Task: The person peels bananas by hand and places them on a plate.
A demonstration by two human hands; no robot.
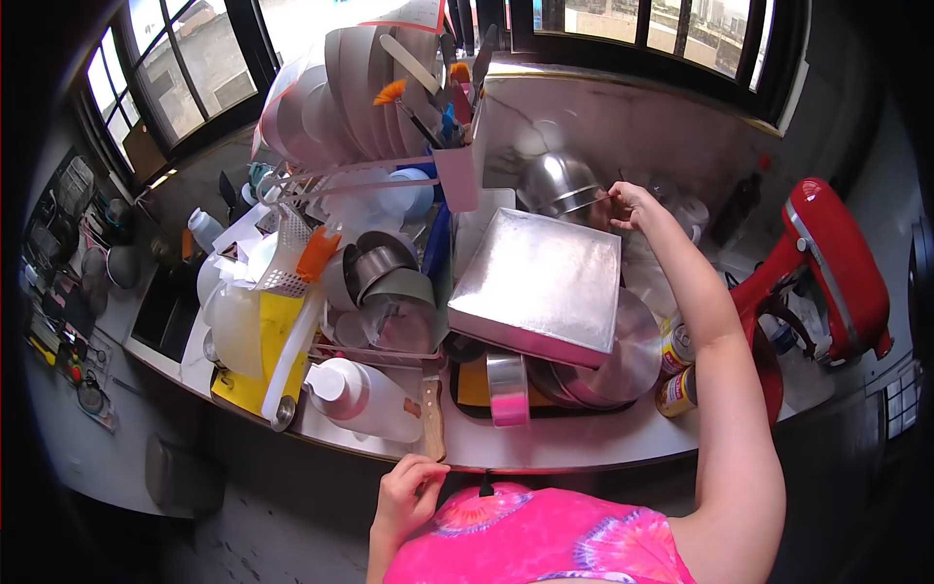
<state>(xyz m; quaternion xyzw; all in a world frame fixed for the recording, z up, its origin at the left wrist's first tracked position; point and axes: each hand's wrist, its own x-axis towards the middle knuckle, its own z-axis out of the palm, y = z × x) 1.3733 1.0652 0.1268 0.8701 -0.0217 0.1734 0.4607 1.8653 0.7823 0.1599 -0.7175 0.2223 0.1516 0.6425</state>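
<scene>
At the back of the counter, my right hand [632, 206] reaches out with its fingers closed at the rim of a shiny metal bowl [556, 183], which is tilted against the wall. My left hand [411, 490] is held low by the counter's front edge, its fingers curled together, and nothing shows in them. Just above it lies a wooden-handled knife [434, 419], beside a white pump bottle [365, 399]. Between my hands a large square metal pan [538, 280] lies upside down on a pile of metalware, with a small round metal pan [507, 387] in front.
A crowded dish rack [341, 352] holds bowls and pots on the left, with plates [355, 92] and a utensil cup [455, 175] above. Cans [678, 391] and a red stand mixer [827, 263] stand right of my forearm. A yellow cloth [272, 360] lies at left.
</scene>
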